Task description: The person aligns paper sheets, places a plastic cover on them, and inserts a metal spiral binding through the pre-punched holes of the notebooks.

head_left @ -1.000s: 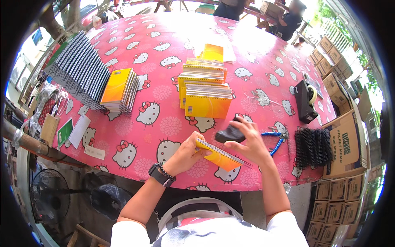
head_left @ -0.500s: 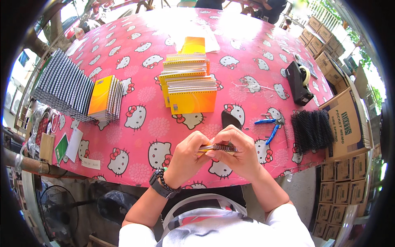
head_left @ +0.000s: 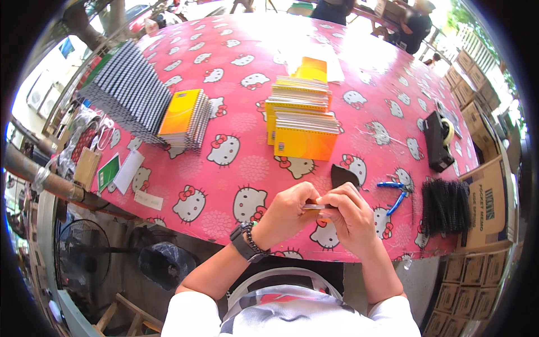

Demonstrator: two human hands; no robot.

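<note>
My left hand (head_left: 289,216) and my right hand (head_left: 352,219) meet just above the near part of the table. Between them they pinch a small notebook (head_left: 315,206), seen nearly edge-on. My fingers cover most of it, including its binding edge. Beyond my hands stand staggered stacks of yellow-orange notebooks (head_left: 306,136) with punched edges. A dark curved piece (head_left: 343,176) lies just past my right fingers. Right of it are blue-handled pliers (head_left: 397,196) with spread handles, then a pile of black spiral coils (head_left: 446,208).
At left, a tall stack of spiral-bound notebooks (head_left: 126,92) stands beside a shorter yellow stack (head_left: 182,119). Loose small pads (head_left: 129,171) lie near the left edge. A black tape dispenser (head_left: 437,141) and a cardboard box (head_left: 489,205) are at right. People are at the far side.
The view has turned left, shifting the scene rightward. The dark coil along the notebook's edge, visible earlier between my fingers, is now hidden. Both hands keep their grip.
</note>
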